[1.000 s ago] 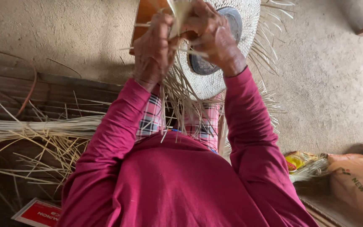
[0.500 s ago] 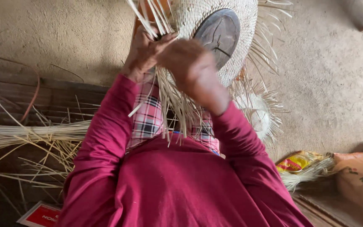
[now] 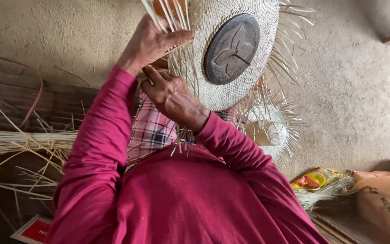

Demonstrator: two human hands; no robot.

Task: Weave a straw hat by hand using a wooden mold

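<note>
A half-woven pale straw hat (image 3: 213, 86) sits over a round dark wooden form (image 3: 232, 49), with loose straw ends sticking out all round its edge. My left hand (image 3: 152, 43) is closed on a bundle of those straw strips (image 3: 159, 18) at the hat's left rim. My right hand (image 3: 172, 97) lies just below it, fingers curled among the strands hanging from the rim. Both arms wear magenta sleeves.
A second small woven hat (image 3: 267, 131) lies on the ground behind. A long bundle of raw straw (image 3: 19, 142) lies at the left. Sacks (image 3: 384, 199) and a yellow-red packet (image 3: 312, 180) sit at the right, a red-white card (image 3: 34, 229) at the bottom left.
The hat has turned and dropped so its dark form faces me. My hands have moved down and left, from the top of the work to the hat's left rim.
</note>
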